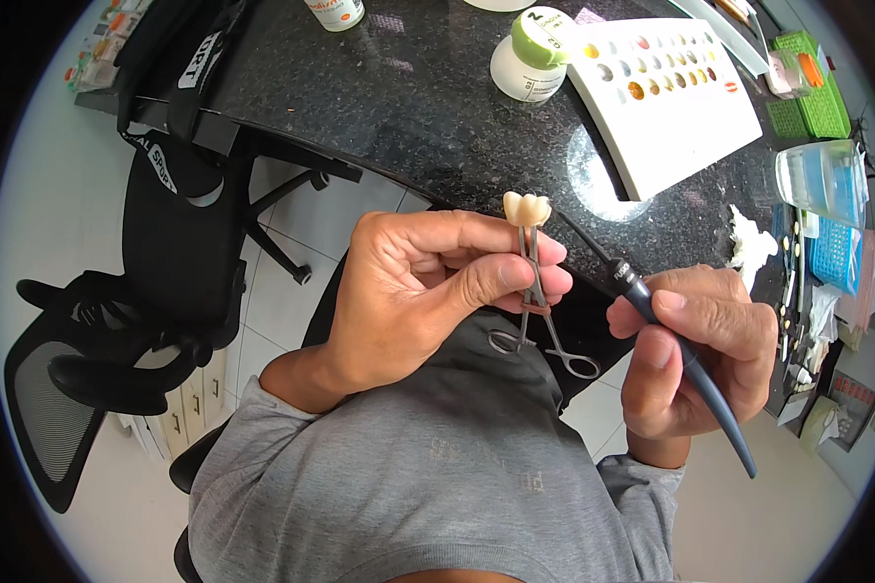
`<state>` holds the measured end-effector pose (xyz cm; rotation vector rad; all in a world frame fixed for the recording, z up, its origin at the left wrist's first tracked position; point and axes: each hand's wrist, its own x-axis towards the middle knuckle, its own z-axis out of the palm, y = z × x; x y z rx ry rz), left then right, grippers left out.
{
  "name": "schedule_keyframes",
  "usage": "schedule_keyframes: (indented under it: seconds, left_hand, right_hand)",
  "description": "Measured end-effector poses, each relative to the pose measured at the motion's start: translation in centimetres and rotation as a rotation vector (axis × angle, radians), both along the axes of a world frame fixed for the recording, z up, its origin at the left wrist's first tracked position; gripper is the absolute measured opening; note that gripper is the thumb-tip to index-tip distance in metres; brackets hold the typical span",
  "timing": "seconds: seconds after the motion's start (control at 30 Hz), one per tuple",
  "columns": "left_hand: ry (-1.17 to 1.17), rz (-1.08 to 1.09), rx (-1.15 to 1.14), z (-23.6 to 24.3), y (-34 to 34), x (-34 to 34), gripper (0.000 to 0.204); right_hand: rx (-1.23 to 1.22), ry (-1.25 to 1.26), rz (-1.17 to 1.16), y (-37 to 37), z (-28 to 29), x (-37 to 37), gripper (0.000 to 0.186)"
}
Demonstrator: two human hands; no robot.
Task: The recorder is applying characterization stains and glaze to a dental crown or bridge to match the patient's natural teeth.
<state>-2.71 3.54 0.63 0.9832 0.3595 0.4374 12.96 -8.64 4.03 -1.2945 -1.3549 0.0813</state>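
Holding tooth crowns (528,209) beside a brush (642,296)

Head view: the left hand (408,301) is pinching forceps (534,251), their tips carrying the crowns; the right hand (705,345) is gripping the brush. A slackening pinch could be risking a bump against the brush. A speckled tabletop (428,107) is bearing a palette (685,136); a chair (190,223) is standing left.

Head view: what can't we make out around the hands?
All in the head view:
Tips of the forceps: hidden by the tooth-shaped piece.
Part of one shank: behind the thumb of the left hand.
Part of the thin-tipped tool: covered by the right hand.
Tool's point: too fine to judge contact.
White bottle: cut off by top edge.
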Motion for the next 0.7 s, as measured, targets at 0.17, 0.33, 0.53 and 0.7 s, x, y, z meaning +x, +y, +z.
schedule_keyframes:
  seconds: [0.17,0.33,0.53,0.7]
  left_hand:
    - [0.017,0.003,0.024,0.01,0.06,0.01,0.02]
    - [0.024,0.026,0.014,-0.06,-0.15,0.11,0.019]
    - [0.008,0.03,0.005,-0.24,-0.18,0.12,0.02]
    - [-0.007,0.022,0.012,-0.35,-0.06,0.14,0.02]
  right_hand:
    - [0.008,-0.015,0.041,-0.12,0.0,0.22,0.024]
    - [-0.026,-0.015,-0.019,-0.27,0.05,0.08,0.023]
    - [-0.024,-0.017,0.006,-0.17,0.0,0.16,0.023]
    - [0.013,-0.015,0.015,-0.07,-0.13,0.16,0.024]
